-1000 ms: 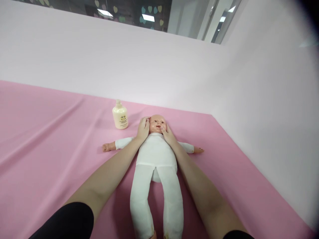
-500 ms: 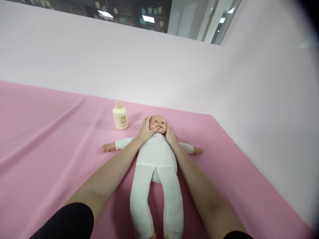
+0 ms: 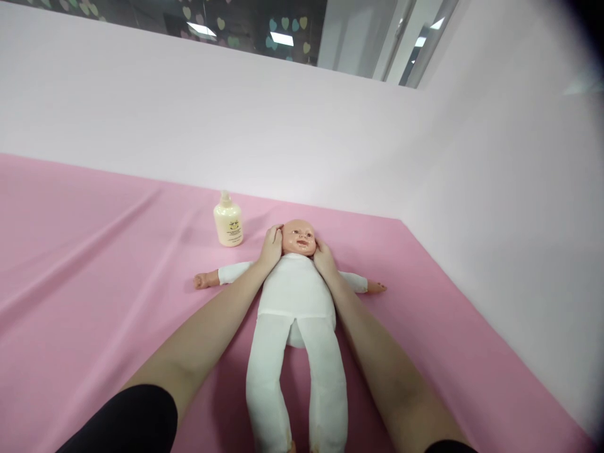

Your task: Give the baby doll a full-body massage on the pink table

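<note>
A baby doll [image 3: 296,296] in a white soft suit is lying on its back on a pink sheet [image 3: 94,264] that is covering the counter, well towards the far right corner, where two pale walls are meeting. Its head is pointing at the far edge, its arms are spreading out to either side, and its legs are running back towards the near edge.

The left hand [image 3: 271,246] is resting against one side of the doll's head, fingers laid flat along the cheek and temple rather than curled into a fist. The right hand [image 3: 323,257] is lying against the other side of the head, by the cheek and neck, also loose and flat. Neither hand is closing around anything; both are simply cupping the head between them, touching it. The two bare forearms are stretching along either side of the doll's body, with dark sleeves showing at the near edge.

A cream bottle [image 3: 228,220] with a small printed label is standing upright on the sheet just beside the doll's head, next to the left hand but apart from it, nearer the far edge.
</note>
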`<state>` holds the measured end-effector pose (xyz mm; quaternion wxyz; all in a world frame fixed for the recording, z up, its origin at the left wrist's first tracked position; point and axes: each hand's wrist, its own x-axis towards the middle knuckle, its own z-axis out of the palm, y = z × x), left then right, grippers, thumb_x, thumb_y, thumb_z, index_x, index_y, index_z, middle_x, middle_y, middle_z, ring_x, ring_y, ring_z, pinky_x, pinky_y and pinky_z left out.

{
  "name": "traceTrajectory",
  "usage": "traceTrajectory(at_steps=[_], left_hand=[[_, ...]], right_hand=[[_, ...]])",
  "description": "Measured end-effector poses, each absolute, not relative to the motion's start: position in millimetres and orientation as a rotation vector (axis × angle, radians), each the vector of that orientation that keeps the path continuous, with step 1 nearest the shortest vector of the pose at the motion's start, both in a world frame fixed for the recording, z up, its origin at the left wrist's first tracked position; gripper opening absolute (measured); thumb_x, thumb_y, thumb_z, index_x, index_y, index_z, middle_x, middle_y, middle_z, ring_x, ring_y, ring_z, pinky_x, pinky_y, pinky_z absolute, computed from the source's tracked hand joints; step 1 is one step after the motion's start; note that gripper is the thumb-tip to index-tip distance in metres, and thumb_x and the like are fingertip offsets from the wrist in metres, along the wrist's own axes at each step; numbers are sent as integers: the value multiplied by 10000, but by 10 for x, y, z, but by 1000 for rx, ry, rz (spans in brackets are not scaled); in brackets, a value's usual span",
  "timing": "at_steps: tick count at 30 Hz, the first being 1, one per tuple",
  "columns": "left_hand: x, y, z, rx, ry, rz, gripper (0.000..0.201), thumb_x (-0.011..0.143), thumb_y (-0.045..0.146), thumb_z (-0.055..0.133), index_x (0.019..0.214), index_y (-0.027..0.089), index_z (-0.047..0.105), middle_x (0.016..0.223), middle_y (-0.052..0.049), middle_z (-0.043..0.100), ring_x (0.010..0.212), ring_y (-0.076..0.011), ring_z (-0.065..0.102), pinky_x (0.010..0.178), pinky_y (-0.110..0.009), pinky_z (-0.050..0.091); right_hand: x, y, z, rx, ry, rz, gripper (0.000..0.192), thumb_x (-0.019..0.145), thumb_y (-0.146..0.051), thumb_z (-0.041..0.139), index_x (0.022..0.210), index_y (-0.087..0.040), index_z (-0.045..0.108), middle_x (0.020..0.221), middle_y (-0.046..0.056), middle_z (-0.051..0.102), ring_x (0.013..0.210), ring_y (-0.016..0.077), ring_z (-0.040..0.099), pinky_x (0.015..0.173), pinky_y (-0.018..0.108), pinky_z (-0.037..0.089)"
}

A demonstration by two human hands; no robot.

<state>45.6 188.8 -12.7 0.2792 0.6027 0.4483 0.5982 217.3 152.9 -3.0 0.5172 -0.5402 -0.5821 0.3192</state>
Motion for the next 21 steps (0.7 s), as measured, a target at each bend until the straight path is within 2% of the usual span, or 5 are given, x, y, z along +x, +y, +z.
traceTrajectory(at_steps=[6, 11, 17, 21], left_hand=[[430, 1798, -37, 1775, 1143, 1744, 254, 917, 215, 369, 1042, 185, 588, 1092, -83, 616, 1104, -198, 559, 1019, -399, 426], [446, 1727, 16, 1808, 1144, 1719, 246, 912, 281, 443, 1091, 187, 584, 1119, -91, 614, 1104, -213, 566, 1008, -406, 436], [436, 1686, 37, 1945, 1114, 1641, 351, 894, 354, 487, 1194, 178, 540, 1186, -116, 575, 1127, -236, 545, 1006, -429, 438], [437, 1689, 40, 2079, 1079, 1561, 576, 797, 411, 626, 1302, 188, 462, 1266, -126, 513, 1219, -275, 481, 1076, -466, 370]], right_hand=[[2154, 1534, -53, -1192, -1298, 867, 405, 866, -389, 452, 1184, -203, 623, 1209, 47, 674, 1154, 217, 594, 1046, 398, 423], [2143, 1480, -22, -1198, -1356, 835, 534, 902, -594, 371, 1211, -225, 604, 1293, 46, 616, 1269, 213, 512, 1143, 394, 312], [2118, 1405, 28, -1118, -1500, 898, 730, 771, -557, 643, 1373, -208, 422, 1397, 78, 523, 1297, 218, 494, 1128, 370, 352], [2109, 1356, 74, -1156, -1491, 916, 748, 757, -545, 668, 1373, -211, 406, 1402, 83, 517, 1306, 230, 488, 1128, 380, 359]])
